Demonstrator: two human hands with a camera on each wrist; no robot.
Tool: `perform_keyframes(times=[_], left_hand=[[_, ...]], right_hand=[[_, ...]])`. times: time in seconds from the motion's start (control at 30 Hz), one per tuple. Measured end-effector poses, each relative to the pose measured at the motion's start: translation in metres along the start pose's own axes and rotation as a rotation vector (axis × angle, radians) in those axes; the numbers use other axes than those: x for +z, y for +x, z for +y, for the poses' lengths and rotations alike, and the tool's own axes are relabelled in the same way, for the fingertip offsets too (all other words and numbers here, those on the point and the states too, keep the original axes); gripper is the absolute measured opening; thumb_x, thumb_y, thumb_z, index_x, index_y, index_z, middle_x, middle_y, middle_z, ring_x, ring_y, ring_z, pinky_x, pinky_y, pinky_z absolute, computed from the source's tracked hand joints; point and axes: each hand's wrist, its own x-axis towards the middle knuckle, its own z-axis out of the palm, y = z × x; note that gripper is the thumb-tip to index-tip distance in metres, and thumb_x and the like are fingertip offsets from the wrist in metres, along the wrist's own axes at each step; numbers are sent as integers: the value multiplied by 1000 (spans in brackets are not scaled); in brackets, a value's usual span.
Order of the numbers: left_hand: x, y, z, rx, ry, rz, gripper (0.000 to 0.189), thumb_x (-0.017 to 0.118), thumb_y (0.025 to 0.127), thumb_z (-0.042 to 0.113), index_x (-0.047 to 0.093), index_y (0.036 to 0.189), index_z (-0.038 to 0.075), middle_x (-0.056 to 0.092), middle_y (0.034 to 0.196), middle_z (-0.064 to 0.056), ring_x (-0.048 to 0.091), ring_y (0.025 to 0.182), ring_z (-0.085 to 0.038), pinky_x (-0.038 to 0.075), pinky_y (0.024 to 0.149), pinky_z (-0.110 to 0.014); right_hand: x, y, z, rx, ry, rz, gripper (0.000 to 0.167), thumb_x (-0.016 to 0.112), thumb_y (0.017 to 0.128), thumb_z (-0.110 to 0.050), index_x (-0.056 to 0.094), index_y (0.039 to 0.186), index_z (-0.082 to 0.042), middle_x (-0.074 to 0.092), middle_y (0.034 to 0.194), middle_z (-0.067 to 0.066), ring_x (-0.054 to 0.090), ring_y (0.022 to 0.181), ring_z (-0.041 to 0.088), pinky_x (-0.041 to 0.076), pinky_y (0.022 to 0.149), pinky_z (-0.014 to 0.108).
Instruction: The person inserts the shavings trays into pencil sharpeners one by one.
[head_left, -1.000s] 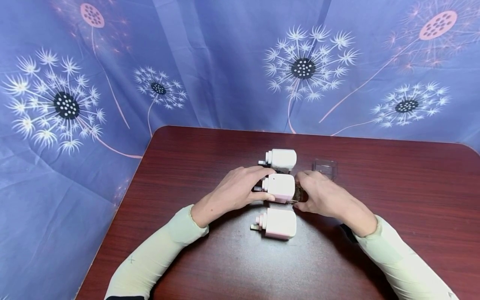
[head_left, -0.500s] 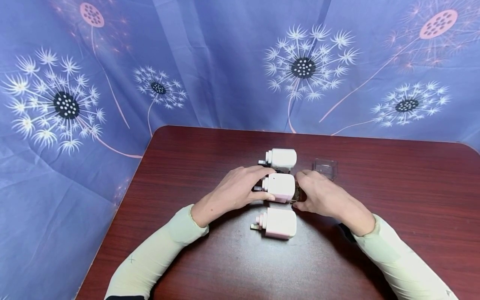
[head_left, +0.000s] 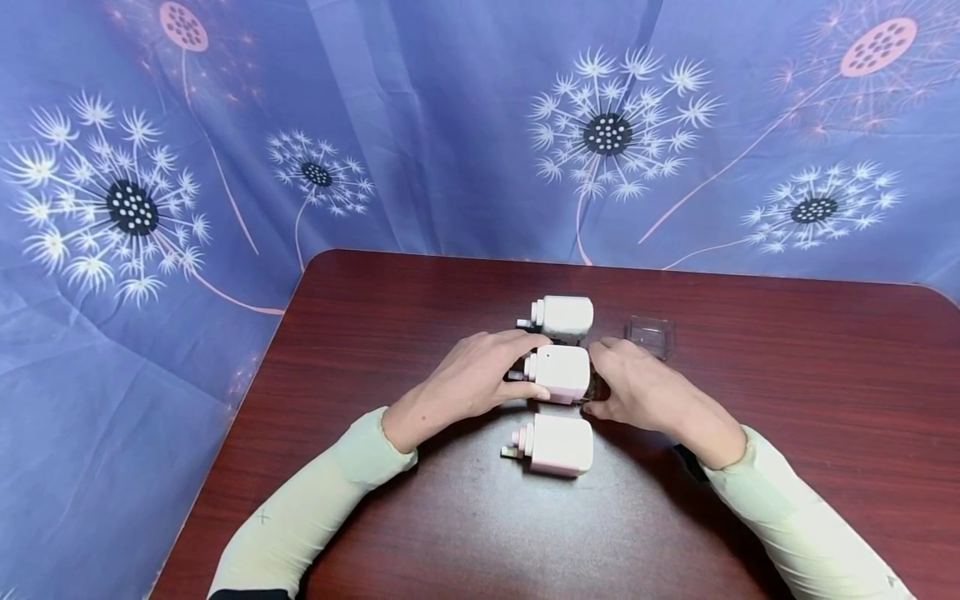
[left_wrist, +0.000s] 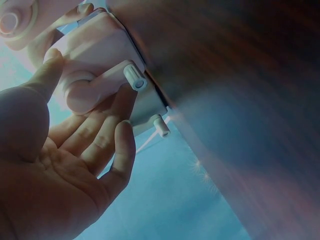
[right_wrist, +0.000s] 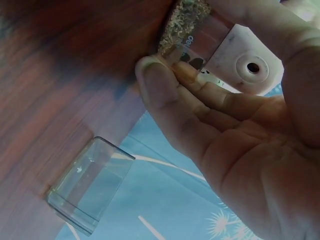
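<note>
My left hand (head_left: 476, 375) grips the middle one of three crank pencil sharpeners (head_left: 562, 369), thumb on the near side and fingers on the far side. This sharpener is white on top with a pink side. Its crank handle (left_wrist: 134, 77) points toward my left palm. On the opposite side, my right hand (head_left: 648, 387) pinches a clear shavings drawer (right_wrist: 185, 30) between thumb and fingers. Wood shavings fill part of that drawer. It meets the sharpener's end beside a round pencil hole (right_wrist: 253, 67); how far inside it sits is partly hidden.
A white sharpener (head_left: 567, 315) lies behind, and a white-and-pink sharpener (head_left: 562, 444) lies in front. Another clear drawer (head_left: 650, 335) rests on the dark red table (head_left: 810, 392), just beyond my right hand. A blue dandelion-print cloth (head_left: 450, 125) hangs behind the table.
My right hand has edged slightly left, and less of the shavings drawer shows between it and the middle sharpener. My left hand keeps its grip in the same place.
</note>
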Motion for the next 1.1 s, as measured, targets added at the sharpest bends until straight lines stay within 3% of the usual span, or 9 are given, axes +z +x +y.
perform_keyframes(times=[0.63,1.1], left_hand=[[0,0,0,6,-7,10,62,77,93,54,62,144,20,71,127,4,69,102,-12,57,84,-36],[0,0,0,0,-16,1,63,77,93,54,62,144,20,70,130,2,70,106,-13,57,86,-36]], right_hand=[[4,5,0,-1,21,10,48,98,70,-18,64,98,0,66,89,7,69,84,27,59,75,46],[5,6,0,10,70,9,44,96,72,-16,64,98,-2,66,89,4,69,85,25,58,77,45]])
